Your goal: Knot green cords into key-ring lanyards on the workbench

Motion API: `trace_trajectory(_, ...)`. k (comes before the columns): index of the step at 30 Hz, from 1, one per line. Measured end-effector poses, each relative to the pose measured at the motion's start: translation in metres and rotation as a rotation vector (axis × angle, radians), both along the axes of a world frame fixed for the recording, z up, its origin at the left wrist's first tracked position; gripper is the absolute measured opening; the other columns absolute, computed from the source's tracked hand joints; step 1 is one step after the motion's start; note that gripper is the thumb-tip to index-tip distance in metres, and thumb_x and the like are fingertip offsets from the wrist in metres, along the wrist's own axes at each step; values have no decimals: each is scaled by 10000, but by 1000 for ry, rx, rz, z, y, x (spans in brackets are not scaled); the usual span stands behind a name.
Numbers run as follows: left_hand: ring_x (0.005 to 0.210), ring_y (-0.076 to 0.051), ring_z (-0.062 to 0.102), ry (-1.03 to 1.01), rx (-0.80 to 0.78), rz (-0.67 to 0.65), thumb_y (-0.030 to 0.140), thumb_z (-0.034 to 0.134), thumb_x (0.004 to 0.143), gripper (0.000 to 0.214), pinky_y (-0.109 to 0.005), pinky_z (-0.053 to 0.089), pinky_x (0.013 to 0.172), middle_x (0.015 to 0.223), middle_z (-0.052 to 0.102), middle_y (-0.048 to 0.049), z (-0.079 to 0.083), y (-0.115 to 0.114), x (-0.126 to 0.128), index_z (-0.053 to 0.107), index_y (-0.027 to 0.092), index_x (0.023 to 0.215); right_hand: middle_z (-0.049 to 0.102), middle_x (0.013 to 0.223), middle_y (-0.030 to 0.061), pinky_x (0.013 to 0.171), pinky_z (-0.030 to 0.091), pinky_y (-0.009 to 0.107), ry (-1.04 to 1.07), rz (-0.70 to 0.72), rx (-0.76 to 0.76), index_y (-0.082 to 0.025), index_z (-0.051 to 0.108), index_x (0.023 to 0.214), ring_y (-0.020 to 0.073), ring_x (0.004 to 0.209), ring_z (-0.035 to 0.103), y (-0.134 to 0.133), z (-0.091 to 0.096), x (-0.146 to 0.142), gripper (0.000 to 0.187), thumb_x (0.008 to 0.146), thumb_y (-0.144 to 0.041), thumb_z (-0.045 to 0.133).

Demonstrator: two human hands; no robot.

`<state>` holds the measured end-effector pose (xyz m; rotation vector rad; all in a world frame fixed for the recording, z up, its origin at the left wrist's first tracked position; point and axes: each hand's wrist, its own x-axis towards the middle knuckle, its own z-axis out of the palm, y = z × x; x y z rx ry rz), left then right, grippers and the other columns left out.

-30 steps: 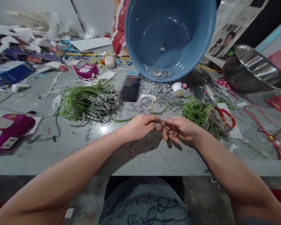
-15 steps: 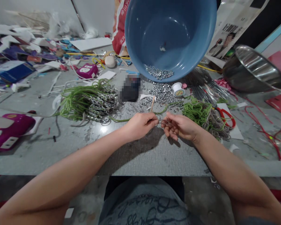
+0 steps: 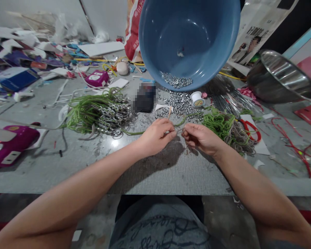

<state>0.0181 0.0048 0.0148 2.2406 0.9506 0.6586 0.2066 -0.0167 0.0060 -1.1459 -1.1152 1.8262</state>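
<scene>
My left hand (image 3: 159, 135) is closed in a pinch on a thin cord, its fingertips pointing right. A slim wooden stick (image 3: 169, 112) stands up behind its knuckles; whether the hand grips it is hidden. A green strand (image 3: 134, 132) runs from the left bundle to this hand and shows again beyond it. Close by on the right, my right hand (image 3: 200, 138) has thumb and fingers pinched together on what looks like the same thin cord, a short gap from the left fingertips. Small metal nuts or beads (image 3: 181, 103) lie scattered just beyond both hands.
Green cords with metal rings (image 3: 111, 114) lie left; more green and grey cords (image 3: 223, 128) and red-handled scissors (image 3: 251, 129) lie right. A tilted blue basin (image 3: 189, 41) holds more metal pieces. A white spool (image 3: 197, 99), dark pouch (image 3: 144, 98) and steel bowl (image 3: 280, 83) stand beyond.
My right fingers, looser and spread before, have drawn together into a pinch. My left hand has turned slightly, its knuckles higher. The things on the table stay put.
</scene>
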Motion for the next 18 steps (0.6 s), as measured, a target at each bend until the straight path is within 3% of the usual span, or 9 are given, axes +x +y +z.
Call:
trace_trajectory(3, 883, -138, 541, -115, -230, -71, 290, 387, 869, 249, -302, 420, 801, 941, 611, -54, 5, -2, -1, 520, 156, 708, 573, 677, -17, 366, 370, 173, 78, -122, 120, -191, 473, 632, 65, 467, 482, -3, 7, -2, 313, 742, -447, 615)
trace_trajectory(6, 724, -116, 546, -216, -470, -123, 340, 374, 886, 285, -287, 433, 731, 738, 605, -21, 7, -2, -4, 518, 157, 722, 605, 891, -5, 415, 402, 203, 98, -233, 126, -202, 374, 608, 61, 494, 488, -3, 19, 2, 365, 869, -455, 406)
trace_trajectory(10, 453, -71, 410, -375, -682, -121, 300, 370, 889, 263, -249, 417, 582, 464, 370, 66, 8, 1, -7, 390, 187, 652, 435, 587, -52, 432, 356, 200, 104, -468, 154, -209, 307, 605, 50, 374, 326, 2, 32, 14, 387, 950, -331, 179)
trace_trajectory(13, 380, -53, 250, -380, -736, -106, 299, 368, 889, 244, -215, 326, 448, 448, 231, 87, 11, 5, -9, 390, 193, 670, 271, 510, -69, 420, 314, 204, 139, -555, 260, -212, 296, 604, 61, 351, 238, 11, 30, 26, 365, 941, -346, 253)
trace_trajectory(18, 380, -52, 197, -354, -694, -147, 360, 385, 866, 242, -219, 281, 407, 447, 214, 80, 17, 9, -16, 422, 194, 693, 210, 482, -89, 381, 253, 221, 4, -664, 403, -230, 290, 617, 67, 345, 172, 27, 10, 46, 381, 861, -501, 401)
